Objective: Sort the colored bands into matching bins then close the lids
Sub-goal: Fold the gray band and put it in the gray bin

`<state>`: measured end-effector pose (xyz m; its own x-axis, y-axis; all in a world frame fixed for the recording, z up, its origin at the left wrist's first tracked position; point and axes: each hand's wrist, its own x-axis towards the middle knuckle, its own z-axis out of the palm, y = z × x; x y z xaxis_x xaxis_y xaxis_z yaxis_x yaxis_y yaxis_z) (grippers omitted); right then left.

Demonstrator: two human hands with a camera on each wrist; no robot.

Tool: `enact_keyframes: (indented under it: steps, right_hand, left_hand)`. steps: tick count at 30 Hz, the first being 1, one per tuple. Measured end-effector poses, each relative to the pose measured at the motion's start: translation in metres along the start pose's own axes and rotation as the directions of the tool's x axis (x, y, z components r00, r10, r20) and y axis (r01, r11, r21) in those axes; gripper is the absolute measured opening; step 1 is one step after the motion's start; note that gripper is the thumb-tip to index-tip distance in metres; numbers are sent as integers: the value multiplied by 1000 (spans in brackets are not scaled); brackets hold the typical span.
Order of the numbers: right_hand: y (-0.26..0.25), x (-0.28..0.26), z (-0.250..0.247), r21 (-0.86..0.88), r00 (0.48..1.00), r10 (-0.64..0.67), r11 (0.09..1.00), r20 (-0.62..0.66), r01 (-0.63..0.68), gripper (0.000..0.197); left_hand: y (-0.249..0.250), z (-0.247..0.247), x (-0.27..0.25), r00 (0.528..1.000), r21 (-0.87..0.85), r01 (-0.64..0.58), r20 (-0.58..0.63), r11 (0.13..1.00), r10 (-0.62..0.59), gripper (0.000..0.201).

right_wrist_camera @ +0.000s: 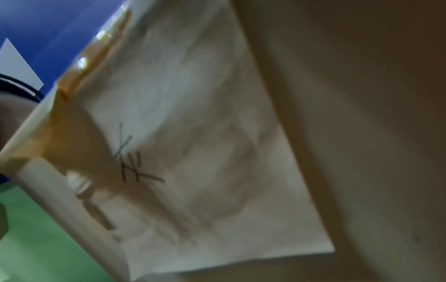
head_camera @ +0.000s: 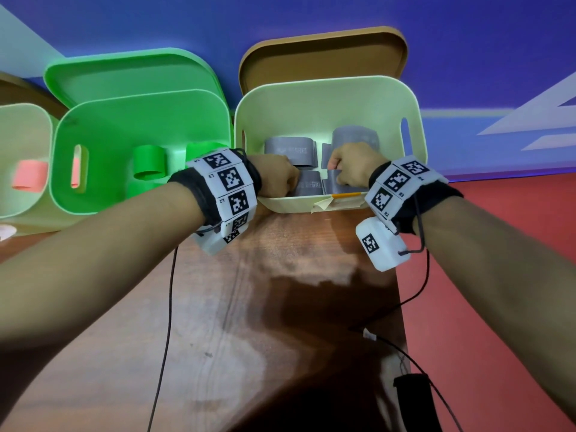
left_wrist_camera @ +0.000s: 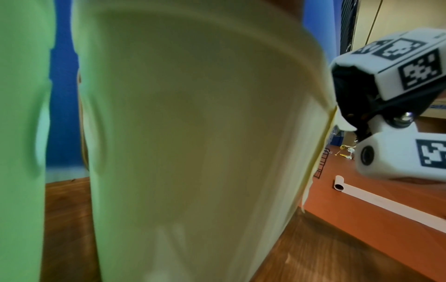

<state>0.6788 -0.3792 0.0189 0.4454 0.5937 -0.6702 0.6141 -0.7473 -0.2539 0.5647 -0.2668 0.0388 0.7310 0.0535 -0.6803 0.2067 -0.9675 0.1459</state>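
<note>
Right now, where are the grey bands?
Head view: the grey bands sit inside the cream bin right of the green bin, with both hands reaching in.

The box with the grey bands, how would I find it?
Look along the wooden table at the row of open bins. It is the pale cream bin right of the bright green bin, and the only one with a brown lid.

Cream bin (head_camera: 330, 98) crowded: grey bands (head_camera: 291, 151) fill floor; green bin (head_camera: 140, 113) touching left.
</note>
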Motion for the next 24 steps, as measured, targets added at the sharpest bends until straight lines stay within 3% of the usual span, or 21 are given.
enact_keyframes:
  steps: [5, 11, 15, 19, 24]
  right_hand:
    - [-1, -5, 1, -106, 991, -92, 989, 96, 102, 53]
    - [-3, -15, -1, -157, 985, -143, 975, 100, 158, 53]
    - [0, -28, -16, -14, 986, -156, 988, 51, 157, 48]
    - [8, -44, -44, 311, 978, -201, 927, -56, 208, 43]
    - [9, -44, -77, 259, 971, -204, 938, -128, 231, 43]
  left_hand:
    - [0, -2, -3, 1000, -18, -20, 3, 1000, 20, 29]
    - [-8, -8, -11, 998, -123, -50, -52, 991, 43, 35]
    - [-14, -28, -24, 990, -258, -50, -142, 965, 14, 31]
    - [-23, -53, -38, 969, -364, -85, -245, 927, -8, 27]
    - [-32, -74, -36, 948, -398, -87, -316, 913, -47, 16]
